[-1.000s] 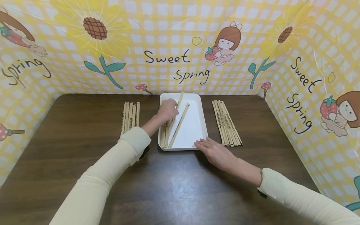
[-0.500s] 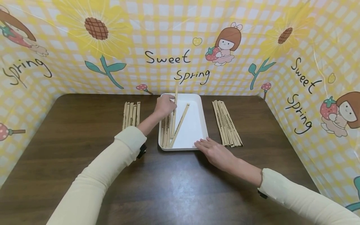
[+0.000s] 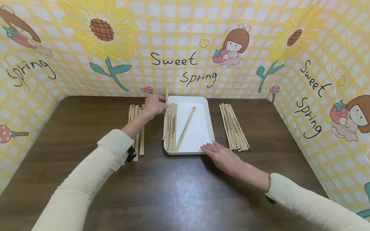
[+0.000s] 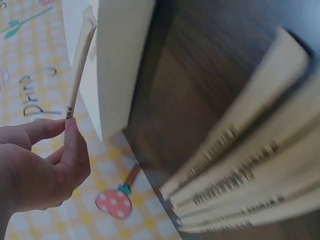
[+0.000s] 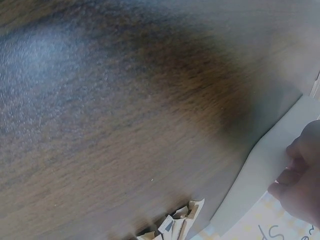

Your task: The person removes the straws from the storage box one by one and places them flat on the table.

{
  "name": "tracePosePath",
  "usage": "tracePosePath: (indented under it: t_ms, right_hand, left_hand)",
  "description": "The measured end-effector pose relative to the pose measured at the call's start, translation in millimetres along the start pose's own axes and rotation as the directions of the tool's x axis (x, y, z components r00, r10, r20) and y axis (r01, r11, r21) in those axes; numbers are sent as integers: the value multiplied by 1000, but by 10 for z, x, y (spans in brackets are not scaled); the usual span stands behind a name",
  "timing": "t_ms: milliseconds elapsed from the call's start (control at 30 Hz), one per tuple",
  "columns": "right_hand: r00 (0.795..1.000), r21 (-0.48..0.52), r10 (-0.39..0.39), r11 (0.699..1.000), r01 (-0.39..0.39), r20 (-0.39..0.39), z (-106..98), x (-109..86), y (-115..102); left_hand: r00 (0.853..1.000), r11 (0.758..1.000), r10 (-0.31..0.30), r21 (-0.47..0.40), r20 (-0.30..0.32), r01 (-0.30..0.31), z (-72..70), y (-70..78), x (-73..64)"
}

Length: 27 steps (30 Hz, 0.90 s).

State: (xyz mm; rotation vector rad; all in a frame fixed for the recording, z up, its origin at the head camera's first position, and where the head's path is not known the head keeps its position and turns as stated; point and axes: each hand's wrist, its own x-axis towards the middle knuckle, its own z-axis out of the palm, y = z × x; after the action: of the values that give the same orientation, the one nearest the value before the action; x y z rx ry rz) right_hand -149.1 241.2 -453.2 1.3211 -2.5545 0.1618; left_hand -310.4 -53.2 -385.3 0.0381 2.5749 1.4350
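Observation:
In the head view my left hand (image 3: 155,104) pinches a paper-wrapped straw (image 3: 165,123) between thumb and fingertips, over the left wall of the white tray (image 3: 200,125). The left wrist view shows this kraft-brown straw (image 4: 80,72) with its dark print, raised beside the tray wall (image 4: 117,65). Inside the tray a row of similar wrapped straws (image 3: 172,131) lies along the left side, and a single straw (image 3: 185,128) slants near the middle. My right hand (image 3: 224,158) rests with extended fingers on the tray's near right corner.
Left of the tray lies a group of wrapped straws (image 3: 141,141), partly covered by my left forearm. A second bundle of straws (image 3: 233,126) lies to the right. The brown wooden table (image 3: 179,189) meets a yellow checked cloth (image 3: 170,77) behind and at the sides.
My left hand has moved left with the pinched straw, from above the tray's inside to its left wall. The row of straws in the tray is now uncovered. My right hand stays put.

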Motion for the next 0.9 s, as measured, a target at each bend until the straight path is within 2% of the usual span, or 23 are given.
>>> tracePosePath:
  t_ms: [167, 267, 333, 567, 733, 900]
  right_hand:
    - [1000, 1, 2, 1000, -2, 7, -2, 4, 1]
    - [1000, 3, 3, 1000, -3, 10, -2, 7, -3]
    - [1000, 6, 5, 1000, -5, 10, -2, 6, -3]
    - [1000, 4, 15, 1000, -15, 9, 6, 3, -5]
    - [1000, 2, 11, 1000, -11, -3, 11, 5, -10]
    - [1000, 0, 3, 1000, -3, -21, 12, 6, -12]
  left_hand:
    - [1000, 998, -29, 62, -3, 29, -188, -150, -52]
    - [999, 986, -40, 160, -9, 41, -276, -221, -114]
    - [999, 980, -42, 192, -7, 43, -319, -275, -145]
    - [999, 975, -47, 216, 1, 45, -439, -448, -222]
    - [998, 964, -55, 262, 10, 51, -523, -576, -241]
    - [999, 947, -36, 321, 0, 34, -582, -697, -260]
